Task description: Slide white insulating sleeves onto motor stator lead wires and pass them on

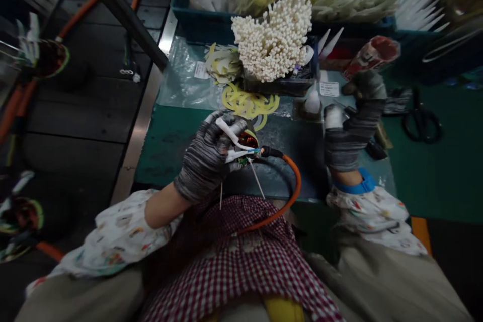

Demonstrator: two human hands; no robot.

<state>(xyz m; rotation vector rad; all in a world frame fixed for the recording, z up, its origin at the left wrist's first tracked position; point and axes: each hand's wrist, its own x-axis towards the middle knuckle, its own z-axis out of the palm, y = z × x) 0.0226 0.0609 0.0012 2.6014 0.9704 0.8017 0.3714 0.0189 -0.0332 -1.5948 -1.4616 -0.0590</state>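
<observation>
My left hand (207,161), in a grey striped glove, is closed around a small round motor stator (248,139) with copper windings. White sleeved leads (227,131) and thin blue wires come out beside its fingers. A thick orange cable (298,176) with a black end piece joins these wires and curves down over the checked apron. Two thin white ties hang below the stator. On the right, my gloved right hand (352,126) is over the bench near dark-handled tools (375,150). Its thumb, white at the tip, stands apart from the bent fingers, and nothing shows between them.
A dense bundle of white-tipped sticks (273,35) stands behind yellow paper-like rings (249,100). Nearby are a small white-nozzled bottle (312,102), a red cylinder (373,55) and black scissors (421,121). Bins of sleeves line the back. More wired stators (53,58) lie left.
</observation>
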